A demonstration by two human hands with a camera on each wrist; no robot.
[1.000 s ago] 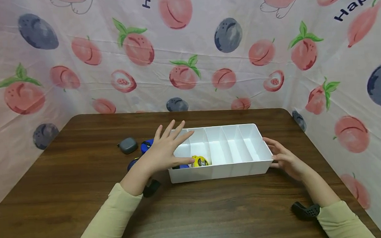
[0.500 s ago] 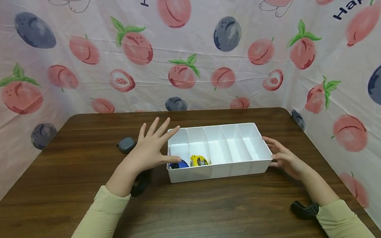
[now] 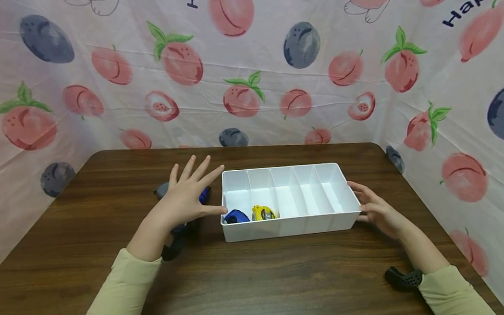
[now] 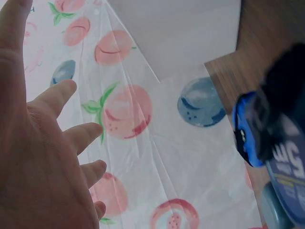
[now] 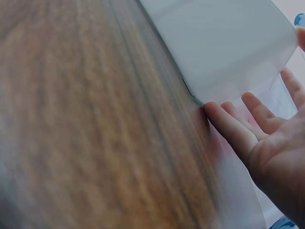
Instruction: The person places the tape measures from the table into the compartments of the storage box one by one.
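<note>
A wooden table (image 3: 251, 283) is enclosed by a pale, fruit-printed cloth (image 3: 262, 46). On it, at five o'clock from the middle of the head view, a white box (image 3: 288, 226) divided into five compartments is placed. In its leftmost compartment a blue tape measure (image 3: 237, 216) is held, with a yellow tape measure (image 3: 262, 212) in the next; both are set at the six o'clock side.

The box's three o'clock end is touched by the right hand (image 3: 378, 212), its fingers parted along the wall. The left hand (image 3: 178, 200) is raised at nine o'clock from the box, fingers spread wide; whether the rim is touched by its thumb cannot be told. Partly hidden by that hand are a grey rounded case (image 3: 162, 189) at ten o'clock and a blue object (image 3: 204, 195) at three. By the left wrist view, a dark case marked 5m (image 4: 288, 164) is shown beside them, blurred.
</note>
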